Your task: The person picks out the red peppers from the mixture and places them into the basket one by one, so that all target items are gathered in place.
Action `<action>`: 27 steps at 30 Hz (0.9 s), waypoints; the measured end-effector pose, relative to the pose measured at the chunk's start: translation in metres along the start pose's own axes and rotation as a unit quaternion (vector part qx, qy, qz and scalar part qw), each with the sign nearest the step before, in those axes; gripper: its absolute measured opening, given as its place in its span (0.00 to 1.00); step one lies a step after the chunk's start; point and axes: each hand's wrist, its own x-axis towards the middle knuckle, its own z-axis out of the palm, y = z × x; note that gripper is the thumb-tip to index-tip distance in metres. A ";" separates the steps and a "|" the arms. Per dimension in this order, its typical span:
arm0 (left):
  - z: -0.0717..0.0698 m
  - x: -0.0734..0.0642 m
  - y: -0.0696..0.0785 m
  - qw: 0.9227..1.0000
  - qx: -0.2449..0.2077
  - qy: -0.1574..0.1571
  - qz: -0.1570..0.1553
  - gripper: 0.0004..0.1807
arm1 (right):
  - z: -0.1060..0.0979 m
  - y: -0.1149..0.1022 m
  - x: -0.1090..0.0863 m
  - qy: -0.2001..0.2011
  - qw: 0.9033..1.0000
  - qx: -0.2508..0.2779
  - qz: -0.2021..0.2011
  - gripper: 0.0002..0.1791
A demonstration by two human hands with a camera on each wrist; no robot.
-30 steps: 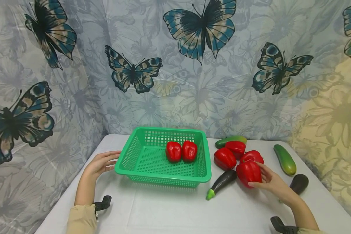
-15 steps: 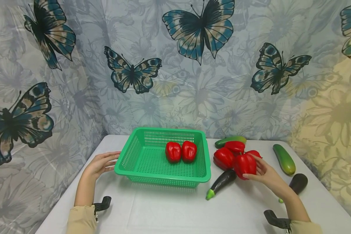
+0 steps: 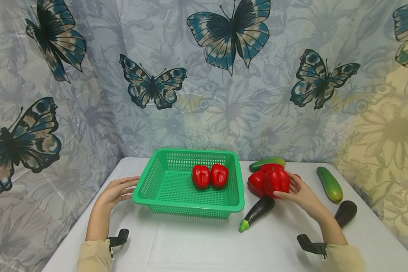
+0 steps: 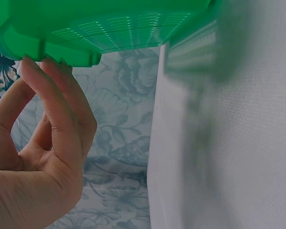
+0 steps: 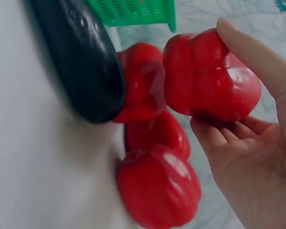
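Note:
My right hand (image 3: pixel 300 194) grips a red bell pepper (image 3: pixel 276 182), thumb on one side and fingers on the other. In the right wrist view the held pepper (image 5: pixel 207 76) is lifted clear of the other peppers (image 5: pixel 159 186). Beneath and behind it in the head view are more red bell peppers (image 3: pixel 255 184), partly hidden. A green plastic basket (image 3: pixel 190 207) stands mid-table with two red bell peppers (image 3: pixel 201 177) inside, side by side. At the basket's left end, the fingertips of my left hand (image 3: pixel 117 192) touch the rim (image 4: pixel 28 40), the fingers loosely extended.
A dark eggplant (image 3: pixel 258 212) lies between the basket and my right hand. Another eggplant (image 3: pixel 346 213) rests beyond my right forearm. One green cucumber-like vegetable (image 3: pixel 329 184) lies far right, another (image 3: pixel 266 163) behind the peppers. A patterned cloth (image 3: pixel 224 124) hangs behind the white table (image 3: pixel 190 245).
My right hand has carried the bell pepper leftward and up, off its spot near the other peppers, now in front of them. The left hand and the basket have stayed in place.

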 end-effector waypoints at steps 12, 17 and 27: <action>0.001 0.000 0.000 1.000 -0.001 0.004 -0.002 0.29 | 0.017 -0.025 0.019 0.006 1.000 0.010 -0.002 0.57; 0.001 0.000 0.000 1.000 -0.003 0.004 -0.004 0.28 | 0.024 -0.034 0.025 0.008 1.000 0.012 -0.018 0.56; 0.000 0.004 -0.002 1.000 0.002 0.012 -0.004 0.30 | 0.038 -0.052 0.037 0.018 0.998 0.041 -0.045 0.57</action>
